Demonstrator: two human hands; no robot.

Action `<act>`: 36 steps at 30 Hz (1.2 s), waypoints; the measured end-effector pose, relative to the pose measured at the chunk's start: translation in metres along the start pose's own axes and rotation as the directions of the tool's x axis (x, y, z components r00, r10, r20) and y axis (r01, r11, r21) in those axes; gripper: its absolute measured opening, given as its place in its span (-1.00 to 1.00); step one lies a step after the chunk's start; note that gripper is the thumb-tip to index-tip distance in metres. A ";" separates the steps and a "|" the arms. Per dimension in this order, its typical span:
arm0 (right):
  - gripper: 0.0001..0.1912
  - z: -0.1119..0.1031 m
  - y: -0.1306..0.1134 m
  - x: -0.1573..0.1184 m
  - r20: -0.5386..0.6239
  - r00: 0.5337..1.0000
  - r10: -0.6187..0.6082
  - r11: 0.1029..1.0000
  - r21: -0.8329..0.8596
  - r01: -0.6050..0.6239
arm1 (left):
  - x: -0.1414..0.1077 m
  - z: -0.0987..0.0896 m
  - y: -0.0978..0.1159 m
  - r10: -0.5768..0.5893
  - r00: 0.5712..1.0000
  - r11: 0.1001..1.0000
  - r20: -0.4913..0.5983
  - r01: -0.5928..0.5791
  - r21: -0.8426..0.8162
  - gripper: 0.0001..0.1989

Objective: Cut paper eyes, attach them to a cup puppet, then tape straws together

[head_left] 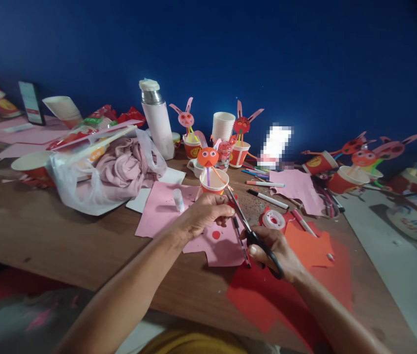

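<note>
The right grip (275, 243) holds black scissors (243, 219); the left grip (205, 214) is pressed together, its content unclear. If the blades slip, they may nick it or tip the cup (206, 187) just beyond, on the bench (94, 243).

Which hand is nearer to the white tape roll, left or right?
Right. The right hand, holding the black-handled scissors, is just on the near side of the white tape roll. The left hand is farther off, to the roll's left.
</note>
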State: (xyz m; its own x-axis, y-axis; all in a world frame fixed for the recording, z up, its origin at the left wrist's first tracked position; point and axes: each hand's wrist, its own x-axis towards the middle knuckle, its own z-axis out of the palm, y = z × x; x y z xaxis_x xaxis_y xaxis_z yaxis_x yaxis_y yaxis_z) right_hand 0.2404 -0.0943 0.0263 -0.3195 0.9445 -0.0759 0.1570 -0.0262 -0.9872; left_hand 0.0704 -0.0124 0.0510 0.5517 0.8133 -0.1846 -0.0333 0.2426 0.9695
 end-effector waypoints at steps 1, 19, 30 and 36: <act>-0.52 0.000 0.000 0.000 0.007 1.000 0.001 1.000 -0.003 -0.001 | 0.000 0.000 0.000 -0.001 1.000 1.000 0.005 0.001 0.004 -0.93; -0.55 -0.002 0.000 -0.001 0.031 0.999 -0.030 0.997 -0.070 0.032 | -0.001 0.000 0.000 -0.021 0.999 0.999 0.033 0.020 0.031 -0.96; -0.58 -0.001 0.001 -0.001 0.016 1.000 -0.009 1.000 -0.030 0.009 | 0.000 0.000 0.001 -0.024 0.999 0.999 0.031 0.023 0.032 -0.93; -0.58 0.000 0.000 0.000 -0.001 1.000 -0.001 1.000 -0.015 0.001 | 0.001 0.000 0.001 -0.035 0.999 0.999 0.033 0.034 0.012 -0.92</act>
State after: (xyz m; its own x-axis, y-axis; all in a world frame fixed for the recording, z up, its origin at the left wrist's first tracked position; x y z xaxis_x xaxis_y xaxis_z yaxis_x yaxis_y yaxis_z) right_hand 0.2409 -0.0945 0.0265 -0.3190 0.9448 -0.0747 0.1707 -0.0203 -0.9851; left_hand 0.0713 -0.0117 0.0515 0.5797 0.7866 -0.2128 -0.0046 0.2643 0.9644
